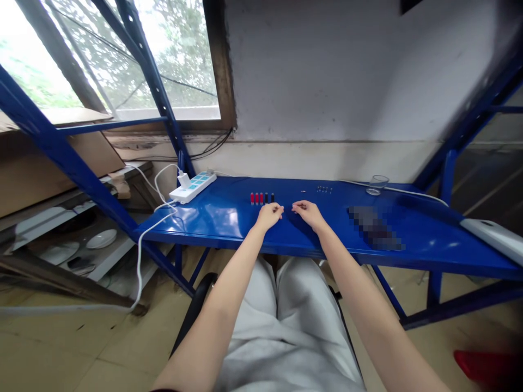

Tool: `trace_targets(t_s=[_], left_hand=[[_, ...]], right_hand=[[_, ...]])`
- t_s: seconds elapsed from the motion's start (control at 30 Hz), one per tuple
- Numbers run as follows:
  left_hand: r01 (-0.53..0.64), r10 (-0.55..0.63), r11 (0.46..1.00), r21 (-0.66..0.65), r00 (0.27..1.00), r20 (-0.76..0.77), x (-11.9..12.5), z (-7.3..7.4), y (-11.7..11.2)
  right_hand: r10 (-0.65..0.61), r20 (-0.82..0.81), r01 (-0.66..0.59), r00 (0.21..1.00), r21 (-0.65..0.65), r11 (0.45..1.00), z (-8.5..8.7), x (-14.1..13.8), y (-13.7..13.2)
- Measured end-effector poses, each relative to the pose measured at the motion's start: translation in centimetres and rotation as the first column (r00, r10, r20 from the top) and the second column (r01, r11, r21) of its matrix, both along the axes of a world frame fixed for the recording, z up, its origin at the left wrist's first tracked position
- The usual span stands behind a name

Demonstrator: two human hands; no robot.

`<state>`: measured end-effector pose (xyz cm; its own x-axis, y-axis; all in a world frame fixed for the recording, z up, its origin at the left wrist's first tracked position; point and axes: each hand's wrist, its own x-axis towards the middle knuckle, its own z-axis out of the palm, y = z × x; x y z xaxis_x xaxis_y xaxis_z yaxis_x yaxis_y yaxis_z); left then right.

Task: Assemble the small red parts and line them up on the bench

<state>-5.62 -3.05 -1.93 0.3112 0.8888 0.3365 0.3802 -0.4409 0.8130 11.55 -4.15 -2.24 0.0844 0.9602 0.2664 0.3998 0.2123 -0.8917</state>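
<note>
My left hand (pixel 270 215) is closed in a pinch just above the blue tabletop (pixel 220 218). My right hand (pixel 308 212) faces it a short gap away, fingertips also pinched together. A small dark bit shows at each set of fingers, too small to name. Just beyond my left hand, several small red cylinders (pixel 256 198) and two black ones (pixel 269 198) stand upright in a row with silvery lower ends. Past my right hand lie a tiny thin piece (pixel 303 191) and several tiny metallic pieces (pixel 325 189) in rows.
A white power strip (pixel 193 187) with a plug and cables lies at the back left. At the right are a clear glass (pixel 376 185), a blurred-out dark object (pixel 373 226) and a white device (pixel 494 237). Blue frame posts (pixel 157 81) rise at both sides.
</note>
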Motion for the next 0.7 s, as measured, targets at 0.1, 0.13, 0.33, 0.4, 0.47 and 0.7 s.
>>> trace_targets(t_s=[0.1, 0.13, 0.33, 0.4, 0.47, 0.7], left_hand=[[-0.027, 0.027, 1.000, -0.009, 1.000, -0.009, -0.1, -0.2, 0.2], [-0.029, 0.029, 1.000, -0.009, 0.999, -0.016, -0.1, -0.1, 0.2], [-0.029, 0.028, 0.999, -0.018, 0.999, -0.042, 0.0, 0.3, -0.3], [-0.026, 0.025, 0.999, -0.020, 0.999, -0.037, 0.0, 0.4, -0.4], [-0.025, 0.024, 1.000, -0.017, 0.999, -0.030, 0.0, 0.4, -0.4], [-0.022, 0.022, 1.000, -0.011, 1.000, -0.022, 0.0, 0.3, -0.3]], right_hand=[[0.012, 0.222, -0.019, 0.975, 0.032, 0.999, 0.4, -0.5, -0.8], [0.003, 0.298, -0.018, 0.954, 0.047, 0.999, 0.6, -0.7, -1.0], [0.004, 0.454, -0.032, 0.891, 0.054, 0.998, 0.9, -1.3, -1.5], [-0.004, 0.458, -0.024, 0.889, 0.056, 0.998, 0.9, -1.2, -1.5], [-0.004, 0.460, -0.027, 0.888, 0.061, 0.998, 0.8, -1.2, -1.4], [-0.005, 0.461, -0.030, 0.888, 0.068, 0.997, 0.8, -1.2, -1.4]])
